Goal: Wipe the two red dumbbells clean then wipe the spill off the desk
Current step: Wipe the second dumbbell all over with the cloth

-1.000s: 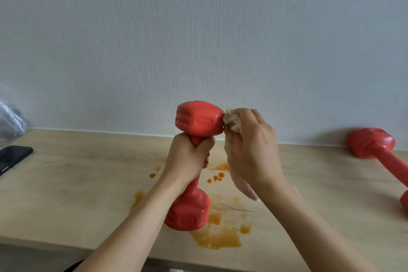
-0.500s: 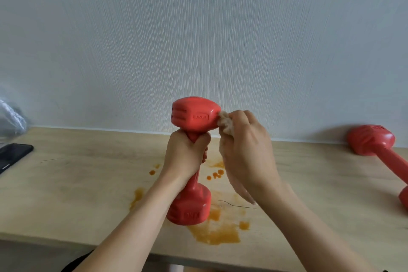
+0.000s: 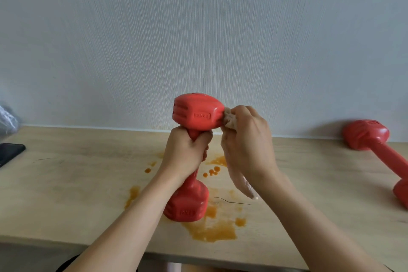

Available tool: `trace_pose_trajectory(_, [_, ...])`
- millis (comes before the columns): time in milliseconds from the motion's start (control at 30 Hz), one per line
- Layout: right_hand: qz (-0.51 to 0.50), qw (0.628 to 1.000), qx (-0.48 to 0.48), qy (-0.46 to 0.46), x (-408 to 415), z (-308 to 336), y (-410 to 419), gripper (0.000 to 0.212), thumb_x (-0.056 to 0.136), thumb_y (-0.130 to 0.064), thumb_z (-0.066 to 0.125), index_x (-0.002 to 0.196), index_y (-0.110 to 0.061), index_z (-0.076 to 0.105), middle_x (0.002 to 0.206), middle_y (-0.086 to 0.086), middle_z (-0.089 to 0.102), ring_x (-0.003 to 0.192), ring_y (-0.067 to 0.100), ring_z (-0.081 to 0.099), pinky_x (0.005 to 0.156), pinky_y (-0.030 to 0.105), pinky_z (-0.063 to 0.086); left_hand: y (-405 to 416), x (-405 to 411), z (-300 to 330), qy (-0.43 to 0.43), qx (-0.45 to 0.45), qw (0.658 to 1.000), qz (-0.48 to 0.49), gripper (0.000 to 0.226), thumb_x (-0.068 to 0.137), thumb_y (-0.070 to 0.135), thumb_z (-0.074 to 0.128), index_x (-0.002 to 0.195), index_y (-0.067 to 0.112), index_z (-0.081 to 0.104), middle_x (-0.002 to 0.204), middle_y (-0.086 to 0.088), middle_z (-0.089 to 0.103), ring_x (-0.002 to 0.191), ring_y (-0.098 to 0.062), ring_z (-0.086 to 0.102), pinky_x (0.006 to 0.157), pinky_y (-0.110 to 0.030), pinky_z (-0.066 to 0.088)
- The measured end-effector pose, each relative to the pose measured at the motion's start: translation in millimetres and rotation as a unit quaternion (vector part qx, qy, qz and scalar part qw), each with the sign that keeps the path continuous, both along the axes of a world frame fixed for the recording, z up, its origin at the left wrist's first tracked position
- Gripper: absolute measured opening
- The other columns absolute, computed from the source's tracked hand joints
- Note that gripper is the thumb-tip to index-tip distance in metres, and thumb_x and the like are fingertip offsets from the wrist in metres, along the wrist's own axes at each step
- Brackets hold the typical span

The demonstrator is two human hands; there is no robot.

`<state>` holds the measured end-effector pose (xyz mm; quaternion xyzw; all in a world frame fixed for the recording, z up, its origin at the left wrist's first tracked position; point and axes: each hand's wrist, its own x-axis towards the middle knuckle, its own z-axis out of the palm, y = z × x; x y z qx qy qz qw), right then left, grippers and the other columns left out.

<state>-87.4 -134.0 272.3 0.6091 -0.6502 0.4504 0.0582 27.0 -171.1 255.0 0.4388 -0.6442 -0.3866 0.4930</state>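
One phone (image 3: pixel 10 152) far left; second dumbbell (image 3: pixel 379 152) far right.

Held dumbbell (image 3: pixel 196 115): upright, centre of desk (image 3: pixel 66 183), over spill (image 3: pixel 212 229).
Second dumbbell (image 3: pixel 375 148): lying at my 2 o'clock.
Phone (image 3: pixel 10 153): 10 o'clock.

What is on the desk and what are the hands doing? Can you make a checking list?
Surface: pale wooden desk, orange spill near its front edge.
Job's things: red plastic-coated dumbbell held upright above the spill; second red dumbbell lying at the far right; crumpled beige cloth against the upper head.
Clutter: black phone and clear plastic bag at the left edge.
Hands: left hand grips the handle; right hand holds the cloth.
Cables: nothing seen.
Surroundings: pale textured wall behind.
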Motion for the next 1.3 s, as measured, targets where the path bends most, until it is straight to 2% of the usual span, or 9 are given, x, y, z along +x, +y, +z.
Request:
trace_pose_trajectory(267, [0.035,0.983,-0.181,-0.020,26.5,9.0,9.0,0.035,0.070,0.000,0.055,0.102,-0.006,0.068,0.101,0.008,0.064,0.080,0.026,0.062,0.063,0.030,0.049,-3.0,4.8,0.7,0.037,0.011,0.999,-0.004,0.036,0.085,0.004,0.053,0.049,0.006,0.052,0.037,0.002,0.049,0.036,-0.010,0.046,0.042,-0.017,0.037])
trace_pose_trajectory(467, [0.089,0.975,-0.081,-0.185,-0.5,5.6,-10.8,0.026,0.083,0.000,0.054,0.098,-0.013,0.072,0.091,0.002,0.072,0.084,0.016,0.066,0.075,0.029,0.050,2.5,9.4,-7.0,0.012,-0.006,0.997,-0.081,0.028,0.073,0.022,0.055,0.050,0.006,0.054,0.042,-0.005,0.049,0.043,-0.020,0.048,0.052,-0.032,0.041])
trace_pose_trajectory(633, [0.272,0.890,0.007,-0.366,-22.9,5.2,-14.8,0.020,0.085,0.008,0.055,0.095,-0.001,0.069,0.089,0.015,0.071,0.087,0.025,0.068,0.081,0.040,0.055,4.0,9.9,-7.6,0.053,0.023,0.977,-0.204,0.023,0.069,0.033,0.062,0.052,0.019,0.056,0.045,0.002,0.049,0.042,-0.014,0.046,0.049,-0.026,0.041])
trace_pose_trajectory(700, [0.315,0.843,0.020,-0.435,-28.5,6.1,-11.2,0.017,0.082,0.005,0.059,0.095,-0.002,0.069,0.090,0.015,0.071,0.088,0.027,0.067,0.082,0.039,0.054,-0.5,13.7,-5.2,0.067,0.039,0.974,-0.211,0.019,0.066,0.037,0.067,0.057,0.020,0.063,0.051,0.001,0.055,0.049,-0.014,0.053,0.054,-0.028,0.047])
trace_pose_trajectory(767, [0.310,0.833,0.010,-0.458,-29.5,8.0,-7.3,0.016,0.081,0.003,0.062,0.091,-0.006,0.070,0.086,0.009,0.072,0.086,0.022,0.068,0.080,0.034,0.055,-3.2,17.6,-2.9,0.071,0.029,0.983,-0.169,0.016,0.065,0.037,0.078,0.070,0.023,0.071,0.063,0.002,0.066,0.063,-0.014,0.064,0.064,-0.031,0.053])
trace_pose_trajectory(933, [0.230,0.906,-0.006,-0.354,-10.1,9.5,-1.0,0.015,0.087,-0.005,0.062,0.100,-0.010,0.070,0.092,0.005,0.073,0.088,0.013,0.069,0.082,0.033,0.056,-2.5,15.4,-4.6,0.072,0.009,0.996,-0.058,0.013,0.081,0.027,0.067,0.083,0.015,0.066,0.060,0.006,0.066,0.059,-0.012,0.065,0.060,-0.026,0.051])
trace_pose_trajectory(1067, [0.159,0.970,-0.058,-0.174,17.6,9.0,7.1,0.024,0.089,-0.007,0.058,0.111,-0.012,0.067,0.110,0.001,0.061,0.095,0.002,0.058,0.083,0.013,0.046,-7.3,15.7,-8.1,0.010,-0.012,0.999,0.028,0.015,0.089,0.021,0.056,0.078,0.011,0.059,0.051,0.005,0.057,0.045,-0.007,0.057,0.050,-0.019,0.041])
trace_pose_trajectory(1167, [0.108,0.987,-0.109,-0.049,28.7,10.6,12.4,0.026,0.086,-0.014,0.055,0.110,-0.011,0.067,0.108,0.004,0.057,0.089,0.013,0.058,0.074,0.025,0.049,-5.8,12.2,-8.0,-0.011,-0.042,0.998,0.048,0.018,0.091,0.019,0.054,0.080,0.005,0.055,0.054,0.001,0.056,0.041,-0.004,0.054,0.044,-0.011,0.036])
trace_pose_trajectory(1300, [0.069,0.993,-0.081,-0.048,9.7,16.3,8.4,0.023,0.085,-0.008,0.055,0.103,-0.014,0.069,0.098,0.003,0.059,0.082,0.021,0.061,0.070,0.033,0.048,-1.6,5.2,-11.3,-0.059,-0.074,0.993,0.074,0.017,0.091,0.022,0.056,0.081,0.009,0.052,0.058,0.001,0.058,0.047,0.000,0.057,0.046,-0.011,0.038])
